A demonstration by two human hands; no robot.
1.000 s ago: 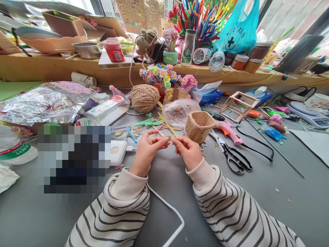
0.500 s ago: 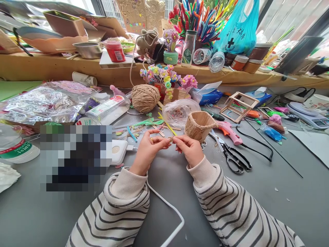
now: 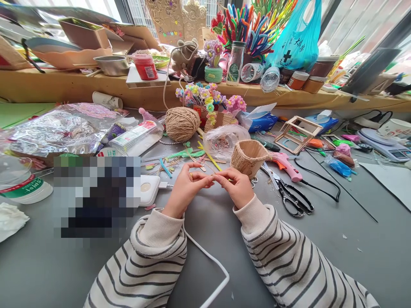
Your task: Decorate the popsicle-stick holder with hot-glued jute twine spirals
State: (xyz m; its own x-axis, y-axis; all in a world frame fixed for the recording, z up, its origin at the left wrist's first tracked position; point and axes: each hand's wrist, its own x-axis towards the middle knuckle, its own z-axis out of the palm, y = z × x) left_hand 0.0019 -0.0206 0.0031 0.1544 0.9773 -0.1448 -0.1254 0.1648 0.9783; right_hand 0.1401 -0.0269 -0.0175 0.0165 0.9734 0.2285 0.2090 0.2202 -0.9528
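Left hand, right hand: fingers of both pinched on tan scrap, too small to identify, over grey surface. Twine-wrapped cup at 1 o'clock. Scrap likely light, limp, easily dropped; grip at ends.

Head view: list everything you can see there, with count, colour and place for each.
twine ball: 1, tan, behind hands
cup: 1, twine-wrapped, tan, behind right hand
glue gun: 1, pink, right of cup
scissors: 1, black, right of right hand
power bank: 1, white, left of left hand
cable: 1, white, between sleeves
frame: 1, wooden, back right
pipe cleaners: many, mixed, shelf
bag: 1, blue, shelf
jar: 1, red, shelf
table: 1, grey
small piece: 1, colour unclear, between fingertips
left hand: pinching piece
right hand: pinching piece
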